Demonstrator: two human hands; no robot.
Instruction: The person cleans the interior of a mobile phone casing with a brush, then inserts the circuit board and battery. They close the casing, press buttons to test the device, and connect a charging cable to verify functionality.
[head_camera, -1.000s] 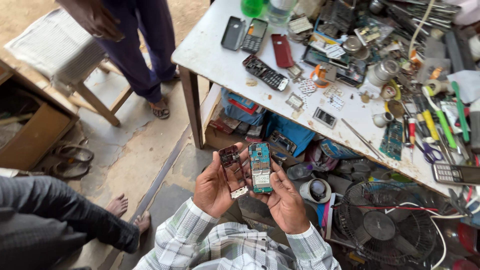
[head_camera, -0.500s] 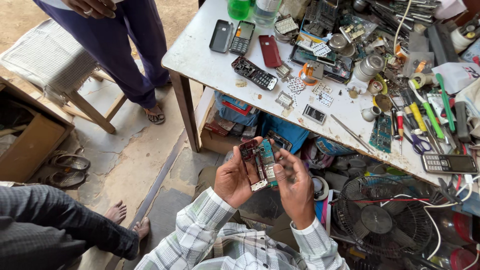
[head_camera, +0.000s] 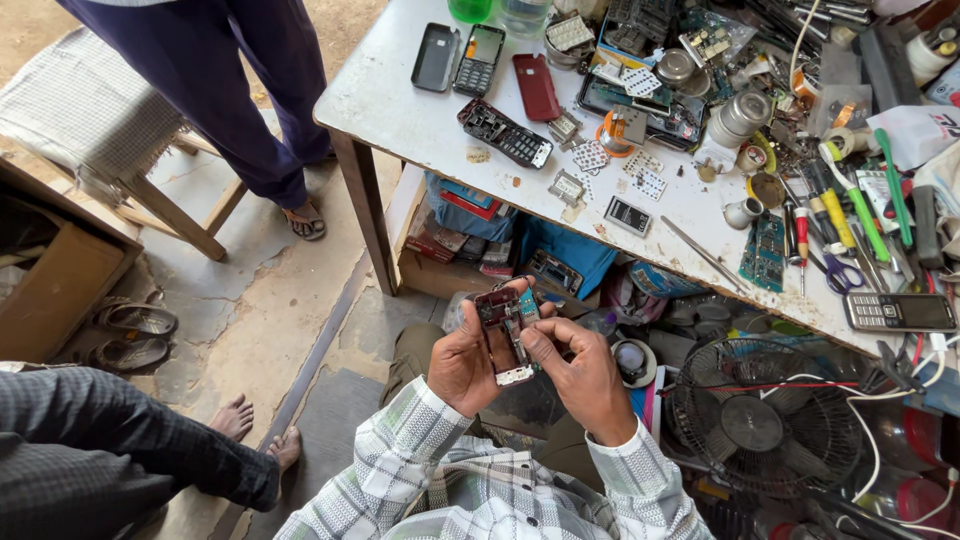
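My left hand (head_camera: 463, 362) grips a dark red phone frame (head_camera: 497, 335) from the left side, thumb on its top edge. A green circuit board (head_camera: 527, 305) shows just behind the frame. My right hand (head_camera: 578, 368) pinches the frame's right edge with thumb and forefinger, over the board. Both hands are held above my lap, below the edge of the white worktable (head_camera: 410, 110). My sleeves are plaid.
The worktable carries several phones, a red phone back (head_camera: 536, 86), keypads, screwdrivers (head_camera: 850, 205), scissors and a black handset (head_camera: 900, 312). A fan (head_camera: 750, 420) sits at right. Boxes lie under the table. A standing person's legs (head_camera: 250, 110), a stool (head_camera: 95, 120) and a seated person's feet (head_camera: 250, 425) are at left.
My two hands have come together. The green board, earlier held apart beside the red frame, now sits against the frame, with my right fingers pressing on it.
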